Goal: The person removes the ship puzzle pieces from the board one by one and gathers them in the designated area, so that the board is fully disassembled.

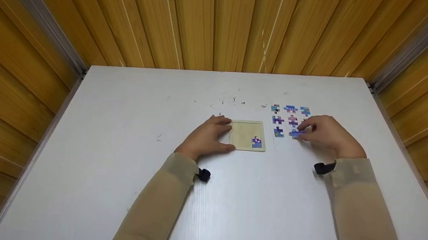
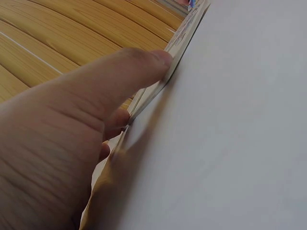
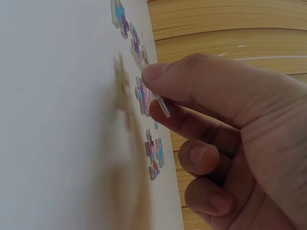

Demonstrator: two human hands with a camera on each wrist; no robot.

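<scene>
My left hand holds a shallow, pale wooden puzzle tray by its left side, thumb at the near corner and fingers at the far one. In the left wrist view the thumb presses on the tray's rim. One purple and blue piece lies in the tray's near right corner. To the right, my right hand pinches a blue-purple jigsaw piece between thumb and index finger. The right wrist view shows this piece tilted above the tabletop, mostly hidden by the fingers.
Loose jigsaw pieces lie in rows right of the tray, among them a far middle piece and a near left piece. The right hand partly covers the rows. Dark specks mark the white table; a wood-patterned wall stands behind it.
</scene>
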